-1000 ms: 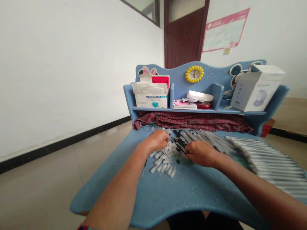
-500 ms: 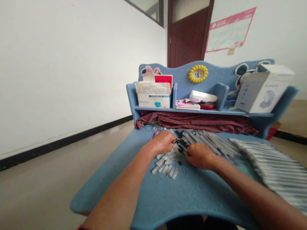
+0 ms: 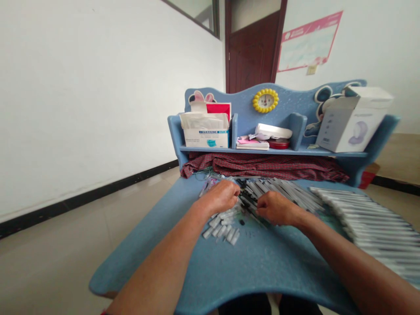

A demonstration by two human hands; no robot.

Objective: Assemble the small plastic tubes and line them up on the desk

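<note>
My left hand (image 3: 222, 196) rests curled on a heap of small clear caps (image 3: 220, 227) on the blue desk (image 3: 249, 267). Its fingers are closed, and what they hold is hidden. A little to the right, my right hand (image 3: 276, 208) is also curled, its fingertips pinched at the edge of a pile of loose pens (image 3: 282, 190) with black tips. What it grips is too small to name. The hands sit a short gap apart over the black-tipped pieces.
A neat row of pens (image 3: 370, 218) lies along the desk's right side. A red plaid cloth (image 3: 262, 165) lies under the shelf. On the shelf stand a mask box (image 3: 206, 131), books and a dish (image 3: 272, 136), and a white carton (image 3: 351, 123). A wall runs on the left.
Both hands stay on the piles with only small shifts; the left hand has edged slightly right toward the pens. The view has wobbled a little.
</note>
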